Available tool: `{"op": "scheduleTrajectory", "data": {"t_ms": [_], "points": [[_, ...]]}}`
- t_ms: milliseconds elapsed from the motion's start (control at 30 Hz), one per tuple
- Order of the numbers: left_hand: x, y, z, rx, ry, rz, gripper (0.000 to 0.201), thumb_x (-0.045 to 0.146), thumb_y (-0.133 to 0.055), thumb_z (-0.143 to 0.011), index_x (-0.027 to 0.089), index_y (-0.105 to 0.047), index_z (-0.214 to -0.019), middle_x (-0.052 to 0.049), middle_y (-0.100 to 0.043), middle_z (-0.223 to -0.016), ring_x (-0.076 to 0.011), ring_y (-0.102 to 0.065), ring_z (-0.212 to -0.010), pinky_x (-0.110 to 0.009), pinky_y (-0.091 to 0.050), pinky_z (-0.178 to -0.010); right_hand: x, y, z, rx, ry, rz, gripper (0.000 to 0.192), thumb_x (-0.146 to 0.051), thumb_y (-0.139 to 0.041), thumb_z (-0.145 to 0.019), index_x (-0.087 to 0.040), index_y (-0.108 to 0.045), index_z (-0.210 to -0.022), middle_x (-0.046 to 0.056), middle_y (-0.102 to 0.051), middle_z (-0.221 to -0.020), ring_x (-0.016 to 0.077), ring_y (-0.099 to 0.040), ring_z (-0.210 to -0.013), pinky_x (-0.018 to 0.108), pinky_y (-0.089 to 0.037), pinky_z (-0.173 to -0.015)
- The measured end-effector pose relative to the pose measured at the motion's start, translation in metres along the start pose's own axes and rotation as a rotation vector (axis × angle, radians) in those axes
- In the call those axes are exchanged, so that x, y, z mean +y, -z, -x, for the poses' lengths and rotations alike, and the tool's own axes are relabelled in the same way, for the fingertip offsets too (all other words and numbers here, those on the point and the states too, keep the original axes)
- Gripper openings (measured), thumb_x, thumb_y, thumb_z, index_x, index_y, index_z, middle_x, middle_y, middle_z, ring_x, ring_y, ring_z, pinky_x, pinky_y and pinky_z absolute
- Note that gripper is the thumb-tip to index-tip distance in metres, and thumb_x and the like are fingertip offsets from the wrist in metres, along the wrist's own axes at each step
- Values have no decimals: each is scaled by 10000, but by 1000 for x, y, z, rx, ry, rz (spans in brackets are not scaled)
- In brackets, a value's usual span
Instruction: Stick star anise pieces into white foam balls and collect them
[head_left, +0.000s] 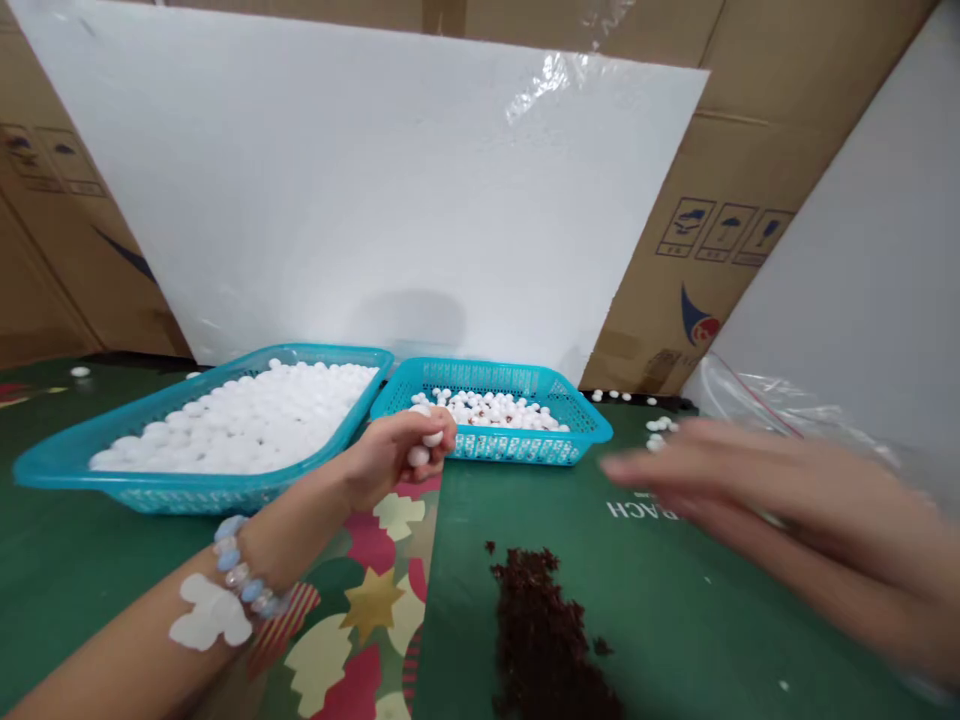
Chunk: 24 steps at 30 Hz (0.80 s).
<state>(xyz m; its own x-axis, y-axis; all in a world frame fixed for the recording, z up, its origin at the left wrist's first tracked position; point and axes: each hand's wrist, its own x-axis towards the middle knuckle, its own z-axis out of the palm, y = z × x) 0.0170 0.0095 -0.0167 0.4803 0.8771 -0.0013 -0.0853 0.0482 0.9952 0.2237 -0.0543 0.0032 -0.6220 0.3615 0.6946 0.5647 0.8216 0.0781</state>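
Note:
My left hand (394, 450) is closed around several small white balls (418, 456), which show between its thumb and fingers. It hovers at the front left corner of the smaller blue basket (517, 445), where white balls (495, 410) with a few dark red bits lie. Beside it, a larger blue basket (225, 490) is filled with similar white balls. On the right, my right hand (750, 480) is smeared by motion above the green surface, so its fingers cannot be read. A heap of dark reddish-brown flakes (544, 630) lies on the table between my hands.
A few loose white balls (660, 425) and a clear plastic bag (795, 400) are at the back right. A white board (390, 190) leans against cardboard (742, 150) behind the baskets. The green table covering (465, 580) has a colourful patterned strip (367, 610).

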Motion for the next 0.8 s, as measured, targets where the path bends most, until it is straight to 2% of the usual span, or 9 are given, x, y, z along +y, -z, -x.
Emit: {"op": "scheduleTrajectory", "data": {"t_ms": [67,100,167,233,300,467,567,667,800], "points": [[4,-2,4,-68,15,-8,86,217,-448,-465,135,-436,-444,45,-284,-363,-35,-243,-321,-183,-127,-325,-1,-17,-27,13,26,-113,256,-150,-281,-783,-158,-497,-919,19,-566,-655,78,-494,-550,168,-414,-462],[6,-3,7,-93,17,-8,73,207,-456,-455,136,-439,-444,44,-285,-363,-37,-240,-331,-184,-129,-330,0,-29,-40,68,21,-128,269,-160,-277,-782,-138,-497,-935,21,-548,-609,83,-473,-512,182,-405,-444],[9,-6,12,-118,9,3,44,168,-453,-432,139,-420,-427,50,-264,-369,-34,-220,-349,-184,-130,-345,0,-53,-57,124,64,-175,276,-215,-300,-779,-128,-513,-931,21,-516,-578,88,-457,-518,198,-406,-470],[11,-9,16,-105,-20,30,48,146,-427,-418,144,-382,-402,56,-225,-381,-30,-191,-363,-185,-127,-360,-1,-70,-64,182,98,-214,287,-267,-315,-773,-138,-551,-873,16,-483,-551,86,-440,-508,197,-397,-459],[12,-10,18,-80,-43,58,50,144,-406,-415,145,-364,-388,55,-206,-386,-31,-185,-370,-189,-124,-369,-2,-79,-64,223,94,-233,289,-276,-323,-770,-143,-573,-824,16,-475,-545,83,-435,-506,192,-390,-453],[13,-15,21,-68,-50,130,67,205,-430,-406,148,-395,-395,43,-265,-393,-45,-262,-364,-199,-137,-364,-4,-73,-62,222,91,-270,271,-239,-354,-757,-113,-593,-769,14,-463,-511,76,-433,-490,176,-376,-439],[12,-19,23,-34,-20,190,201,312,-512,-441,151,-397,-404,43,-296,-394,-46,-298,-346,-194,-136,-353,-4,-69,-62,225,100,-256,245,-199,-376,-744,-96,-597,-719,11,-456,-490,76,-424,-475,174,-364,-425],[8,-23,21,41,31,227,338,438,-545,-460,150,-376,-404,60,-285,-370,-30,-289,-316,-178,-133,-335,-2,-70,-61,190,49,-213,227,-168,-388,-728,-90,-590,-658,17,-465,-496,85,-427,-477,191,-365,-426],[7,-26,18,57,16,257,370,501,-509,-480,145,-411,-444,57,-337,-373,-28,-318,-328,-158,-154,-322,0,-73,-59,211,10,-235,194,-176,-399,-721,-93,-573,-738,7,-490,-511,73,-430,-480,175,-370,-433]]}}
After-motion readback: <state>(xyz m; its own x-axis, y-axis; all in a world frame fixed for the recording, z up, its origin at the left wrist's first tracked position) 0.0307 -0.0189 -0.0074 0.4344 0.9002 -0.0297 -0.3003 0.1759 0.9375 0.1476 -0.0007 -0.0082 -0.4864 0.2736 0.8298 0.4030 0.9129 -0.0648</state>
